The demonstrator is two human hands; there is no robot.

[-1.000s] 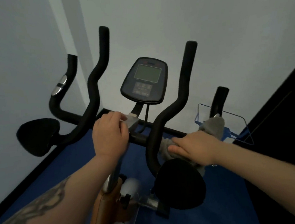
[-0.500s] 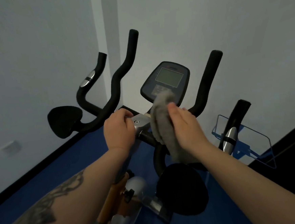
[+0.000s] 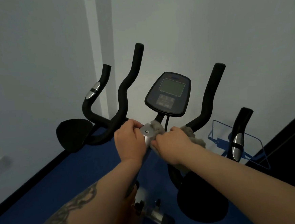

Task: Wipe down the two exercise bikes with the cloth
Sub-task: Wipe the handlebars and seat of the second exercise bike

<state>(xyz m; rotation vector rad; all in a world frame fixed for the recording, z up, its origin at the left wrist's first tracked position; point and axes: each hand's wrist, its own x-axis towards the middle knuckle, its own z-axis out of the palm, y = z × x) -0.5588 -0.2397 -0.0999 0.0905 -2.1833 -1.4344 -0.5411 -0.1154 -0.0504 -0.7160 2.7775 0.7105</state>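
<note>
Right hand (image 3: 173, 139) bunches the grey cloth (image 3: 189, 133) against the silver clamp (image 3: 147, 134) at the centre of the handlebars (image 3: 125, 103), fingers curled into the fabric. Left hand (image 3: 129, 141) grips the bar just left of that clamp. Judging from this, wiping is under way on one bike's stem area; its console (image 3: 168, 94) and seat-side parts (low in the frame) probably remain, as does the second bike, which is not clearly in view.

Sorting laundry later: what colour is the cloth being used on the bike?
Grey; the cloth shows in the head view, under the right hand.
</note>
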